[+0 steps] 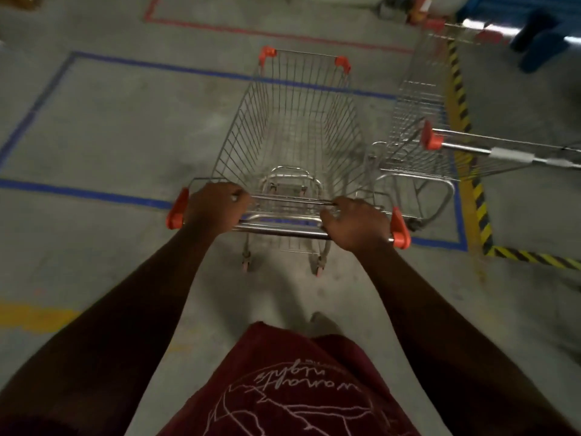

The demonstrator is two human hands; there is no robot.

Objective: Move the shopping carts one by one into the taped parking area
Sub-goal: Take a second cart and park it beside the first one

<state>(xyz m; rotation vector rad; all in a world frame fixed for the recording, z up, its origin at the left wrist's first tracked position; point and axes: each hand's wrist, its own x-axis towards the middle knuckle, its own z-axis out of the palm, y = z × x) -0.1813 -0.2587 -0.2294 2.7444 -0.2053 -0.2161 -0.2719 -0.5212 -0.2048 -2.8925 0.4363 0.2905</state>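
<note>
The cart point(294, 146) is a bare wire basket on a metal frame, with orange plastic caps at both front top corners and at each end of its handle point(283, 230). The basket is empty; a folded child seat flap of thicker chrome wire lies against its back wall. Two rear wheels show below the handle, on the concrete floor point(110, 127).

The left hand point(217, 204) grips the handle just inside the left orange cap, fingers curled over the bar. The right hand point(353, 223) grips it just inside the right cap, fingers wrapped the same way. Both arms reach out nearly straight.

The cart stands across the near line of the blue tape point(78, 193) that marks a rectangle on the floor: most of the basket is inside the rectangle, while the handle and rear wheels are at or just short of that line. Its front caps reach about to the far blue line.

Just to the right, inside the same rectangle along its right edge, stands a second cart point(421, 127), close beside the held one, nearly parallel and a little farther forward; whether they touch is unclear. Its handle juts right, across a yellow-and-black hazard stripe point(462, 99) that runs along the rectangle's right side. Beyond the far blue line lies a red tape point(251, 31) outline. Blurred blue objects sit at the top right corner.
</note>
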